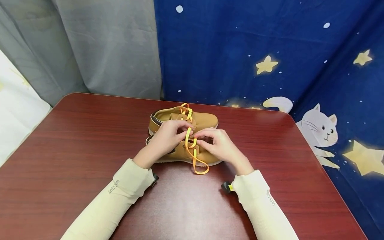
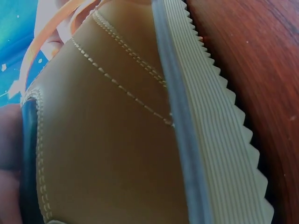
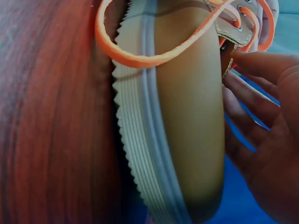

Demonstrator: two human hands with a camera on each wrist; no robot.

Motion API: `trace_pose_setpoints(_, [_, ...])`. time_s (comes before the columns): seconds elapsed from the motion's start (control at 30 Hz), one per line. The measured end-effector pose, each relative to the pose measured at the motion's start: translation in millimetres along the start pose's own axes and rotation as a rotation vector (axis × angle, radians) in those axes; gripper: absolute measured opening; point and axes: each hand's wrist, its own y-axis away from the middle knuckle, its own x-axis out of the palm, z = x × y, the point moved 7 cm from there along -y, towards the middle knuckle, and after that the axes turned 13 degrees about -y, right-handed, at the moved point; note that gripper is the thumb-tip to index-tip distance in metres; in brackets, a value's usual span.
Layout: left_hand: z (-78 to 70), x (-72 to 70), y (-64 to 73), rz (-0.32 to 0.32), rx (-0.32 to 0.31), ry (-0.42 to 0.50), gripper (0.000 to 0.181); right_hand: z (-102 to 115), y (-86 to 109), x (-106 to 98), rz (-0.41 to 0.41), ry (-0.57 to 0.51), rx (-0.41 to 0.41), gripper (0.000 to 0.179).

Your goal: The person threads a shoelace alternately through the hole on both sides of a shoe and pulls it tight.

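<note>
Two tan lace-up shoes lie side by side on the table, toes to the right. At the nearer shoe (image 1: 177,155), my left hand (image 1: 168,136) pinches its yellow-orange shoelace (image 1: 187,141) above the eyelets. My right hand (image 1: 220,143) comes from the toe side, thumb and forefinger pinching the lace close to the eyelets. A loop of the lace hangs over the shoe's near side, down past the sole. In the right wrist view the thumb (image 3: 261,64) is right by the tongue, and the other fingers lie along the far side of the shoe's toe.
Just behind stands the second tan shoe (image 1: 205,120), its lace (image 1: 189,115) in the eyelets. The reddish-brown table (image 1: 90,140) runs back to a grey curtain (image 1: 114,50) and a blue star-patterned curtain (image 1: 216,50).
</note>
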Motion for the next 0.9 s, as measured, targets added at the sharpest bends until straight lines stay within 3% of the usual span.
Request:
trace_pose_setpoints(0.43, [5.1,4.2,0.0,0.052,-0.009,-0.060,0.013,2.5,0.5,2.4,-0.076,0.069,-0.064,0.012])
trace_pose_setpoints(0.73, [1.3,0.6,-0.8,-0.003,0.010,-0.091,0.014,5.0,1.9,1.6,-0.136,0.113,-0.125,0.008])
trace_pose_setpoints(0.9, [1.2,1.9,-3.1,0.019,0.029,-0.102,0.014,4.3,2.1,1.3,-0.150,0.102,-0.121,0.008])
